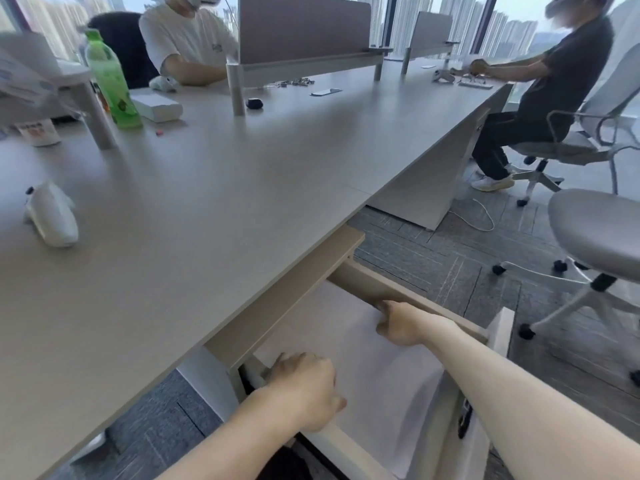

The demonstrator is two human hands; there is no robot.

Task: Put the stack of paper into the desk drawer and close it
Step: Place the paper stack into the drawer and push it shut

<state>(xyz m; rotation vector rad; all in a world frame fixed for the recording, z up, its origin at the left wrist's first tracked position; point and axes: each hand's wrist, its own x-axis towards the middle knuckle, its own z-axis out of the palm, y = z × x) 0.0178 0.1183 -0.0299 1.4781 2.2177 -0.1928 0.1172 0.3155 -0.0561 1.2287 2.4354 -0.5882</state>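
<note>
The desk drawer [500, 327] is pulled open under the front edge of the grey desk [207, 188]. A white stack of paper [374, 372] lies inside it and fills most of the drawer. My left hand [304, 389] grips the near left edge of the stack, fingers curled over it by the drawer's left side. My right hand [398, 323] holds the far right edge of the stack, close to the drawer's right wall. The back part of the paper is hidden under the desk top.
A white controller [52, 213], a green bottle [110, 81] and a white box [157, 107] sit on the desk. Two people sit at the far side and right end. An office chair [595, 237] stands on the carpet right of the drawer.
</note>
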